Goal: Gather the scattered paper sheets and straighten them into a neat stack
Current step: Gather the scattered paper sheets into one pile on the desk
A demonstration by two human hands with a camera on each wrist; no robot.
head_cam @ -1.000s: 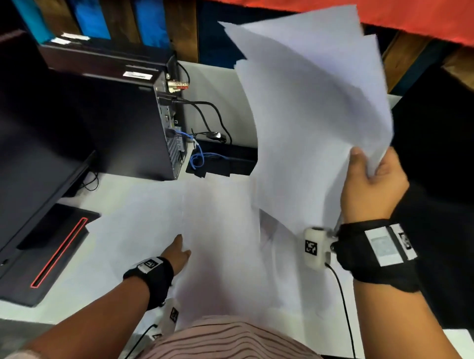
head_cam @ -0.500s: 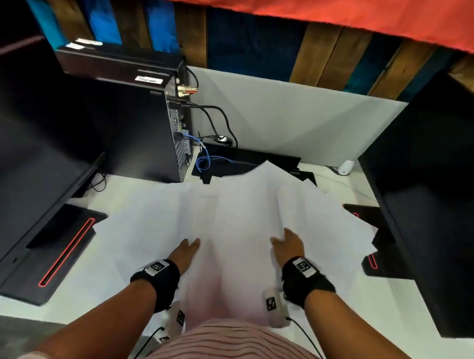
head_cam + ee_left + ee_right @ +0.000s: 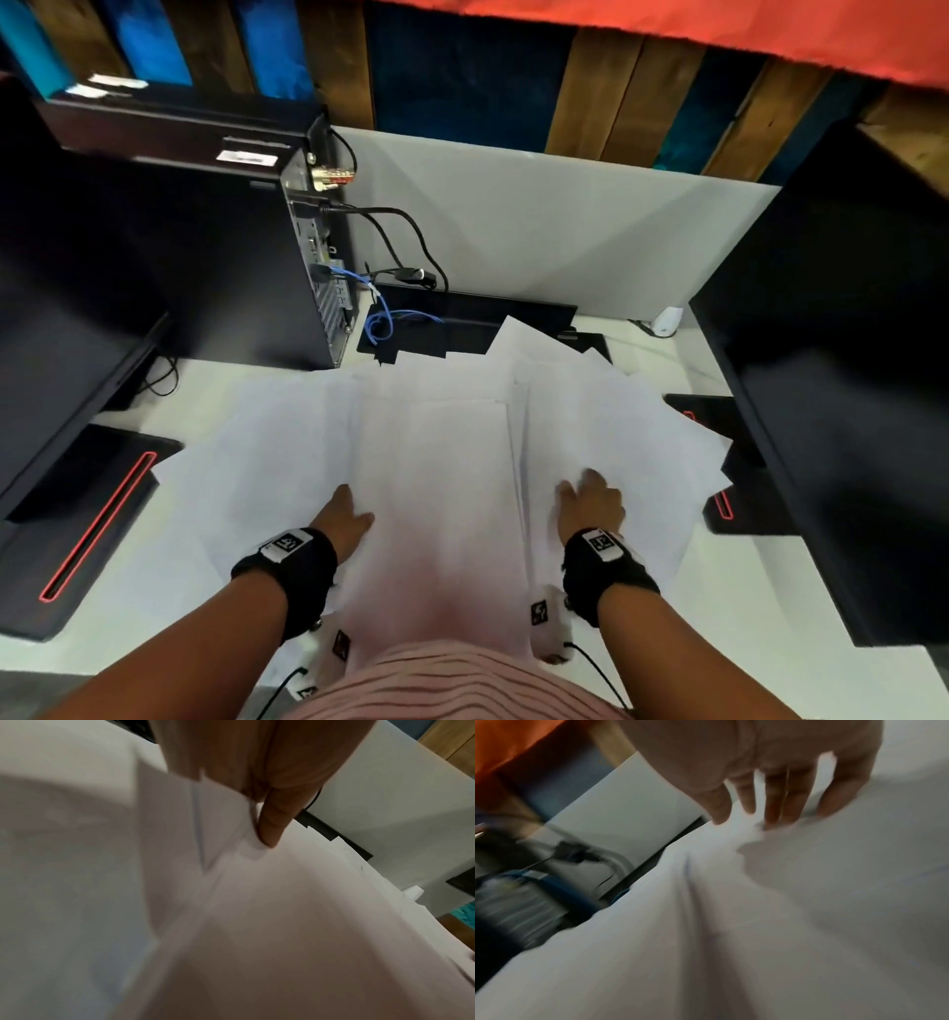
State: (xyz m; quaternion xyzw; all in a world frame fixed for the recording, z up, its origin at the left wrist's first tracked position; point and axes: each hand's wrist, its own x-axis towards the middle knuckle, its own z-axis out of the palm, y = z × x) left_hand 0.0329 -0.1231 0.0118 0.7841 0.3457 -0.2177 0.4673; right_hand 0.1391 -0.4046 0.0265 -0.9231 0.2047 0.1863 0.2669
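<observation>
Since a second ago we've dropped the raised bundle onto the desk (image 3: 801,606): sheets (image 3: 436,462) now lie fanned and overlapping across the middle, corners poking toward the back, not yet squared. Right hand (image 3: 590,506) has gone from gripping to spread fingers pressing the right side. Left hand (image 3: 344,516) stays flat at the left edge, holding nothing. Next, probably, sweep inward.

Matt white paper sheets (image 3: 436,462) lie on a smooth white desk (image 3: 770,616) beside a glossy black monitor (image 3: 847,360).

Fingertip (image 3: 270,833) seemingly on paper sheets (image 3: 282,923)
</observation>
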